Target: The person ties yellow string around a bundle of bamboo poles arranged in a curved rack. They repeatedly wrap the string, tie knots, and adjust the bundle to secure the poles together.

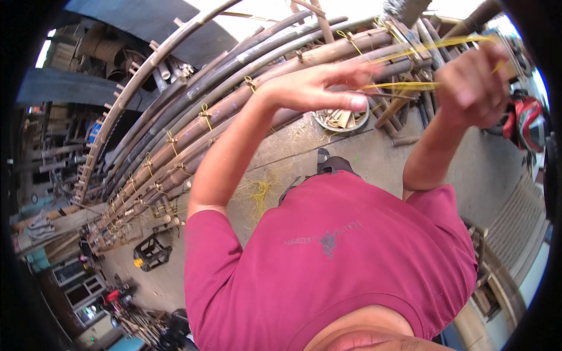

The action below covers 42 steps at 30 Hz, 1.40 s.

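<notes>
My left hand is raised over the bamboo poles, its thumb and fingers stretched out and apart. Motion smears its fingertips. Yellow string runs in strands between my two hands, near the thumb and fingers of the left. Whether it loops round those fingers I cannot tell. Higher and to the right, my right hand is closed on the string, with blurred fingers. Beyond and to the left lie long bamboo poles, tied at intervals with yellow string knots.
A round basin of wood or bamboo pieces stands on the floor below my hands. Loose yellow string lies left of my body. A curved pegged rail rises at left, above a black crate. A red and black object is at right.
</notes>
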{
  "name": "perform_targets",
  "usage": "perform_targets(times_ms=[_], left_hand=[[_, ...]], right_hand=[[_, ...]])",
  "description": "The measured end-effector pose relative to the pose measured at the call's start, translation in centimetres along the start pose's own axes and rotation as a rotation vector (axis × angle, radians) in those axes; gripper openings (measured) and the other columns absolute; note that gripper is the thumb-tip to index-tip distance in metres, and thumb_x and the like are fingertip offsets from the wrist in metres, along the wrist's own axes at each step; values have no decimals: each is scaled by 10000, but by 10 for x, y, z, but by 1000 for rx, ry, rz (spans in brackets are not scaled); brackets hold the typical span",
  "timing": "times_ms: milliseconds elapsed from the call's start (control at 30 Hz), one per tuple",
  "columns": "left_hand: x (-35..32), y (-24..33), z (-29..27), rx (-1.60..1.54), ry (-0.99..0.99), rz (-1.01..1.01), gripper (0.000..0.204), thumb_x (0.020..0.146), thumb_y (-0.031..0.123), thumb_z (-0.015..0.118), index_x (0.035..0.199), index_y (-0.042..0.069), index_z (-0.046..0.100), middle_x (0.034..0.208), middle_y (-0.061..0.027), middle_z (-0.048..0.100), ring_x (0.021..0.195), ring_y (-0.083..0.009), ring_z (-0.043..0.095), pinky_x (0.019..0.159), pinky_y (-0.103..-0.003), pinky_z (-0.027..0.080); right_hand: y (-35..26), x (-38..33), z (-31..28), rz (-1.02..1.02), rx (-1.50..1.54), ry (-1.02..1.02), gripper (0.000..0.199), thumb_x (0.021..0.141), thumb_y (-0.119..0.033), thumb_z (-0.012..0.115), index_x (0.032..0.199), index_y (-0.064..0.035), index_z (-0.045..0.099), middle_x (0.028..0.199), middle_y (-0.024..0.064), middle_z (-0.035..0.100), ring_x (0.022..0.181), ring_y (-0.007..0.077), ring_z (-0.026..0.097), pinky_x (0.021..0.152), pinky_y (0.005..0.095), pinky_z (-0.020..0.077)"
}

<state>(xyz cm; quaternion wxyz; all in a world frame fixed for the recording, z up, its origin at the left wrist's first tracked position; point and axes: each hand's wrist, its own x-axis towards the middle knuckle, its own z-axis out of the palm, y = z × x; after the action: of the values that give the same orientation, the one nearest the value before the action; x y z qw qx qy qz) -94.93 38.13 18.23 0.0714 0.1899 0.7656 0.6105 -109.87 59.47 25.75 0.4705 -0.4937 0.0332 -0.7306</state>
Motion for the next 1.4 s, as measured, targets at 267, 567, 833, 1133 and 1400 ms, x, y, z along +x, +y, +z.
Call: perform_targets(times_ms=[267, 567, 833, 1133, 1400], left_hand=[[-382, 40, -160, 931, 1139, -570, 252, 979, 268, 620, 1010, 27, 687, 958, -49, 670, 845, -111, 583, 744, -275, 476], [-826, 112, 46, 634, 2728, -1041, 406, 840, 361, 743, 892, -39, 701, 920, -125, 685, 662, -242, 599, 628, -366, 579], [-400, -57, 69, 724, 425, -1413, 1049, 654, 425, 843, 1525, 138, 335, 1509, -252, 388, 1418, -397, 336, 1158, -476, 302], [-54, -200, -2, 921, 685, -548, 436, 1009, 254, 508, 1396, 55, 493, 1328, -232, 564, 1253, -406, 514, 1066, -477, 382], [-23, -215, -23, 764, 714, -601, 302, 963, 251, 619, 1144, 9, 622, 1023, -207, 674, 937, -352, 651, 855, -417, 490]], right_hand=[[-78, -142, -16, -420, 11, 600, 236, 929, -27, 445, 1074, 38, 619, 616, -68, 256, 534, 75, 263, 589, 255, 310], [-33, -415, -50, -194, -540, 1884, 268, 940, -128, 468, 1115, -9, 632, 593, -75, 313, 457, 53, 265, 436, 247, 273], [67, -325, -151, 1099, -1966, 1074, 502, 890, -348, 605, 1282, -36, 616, 1276, 204, 624, 1208, 349, 583, 1028, 425, 459], [210, -119, -184, 880, -1800, 612, 298, 907, -299, 559, 985, -48, 699, 967, 230, 666, 969, 420, 627, 873, 520, 495], [216, -104, -208, 872, -1165, 761, 341, 967, -332, 482, 970, -39, 655, 961, 256, 666, 948, 424, 643, 842, 505, 485]])
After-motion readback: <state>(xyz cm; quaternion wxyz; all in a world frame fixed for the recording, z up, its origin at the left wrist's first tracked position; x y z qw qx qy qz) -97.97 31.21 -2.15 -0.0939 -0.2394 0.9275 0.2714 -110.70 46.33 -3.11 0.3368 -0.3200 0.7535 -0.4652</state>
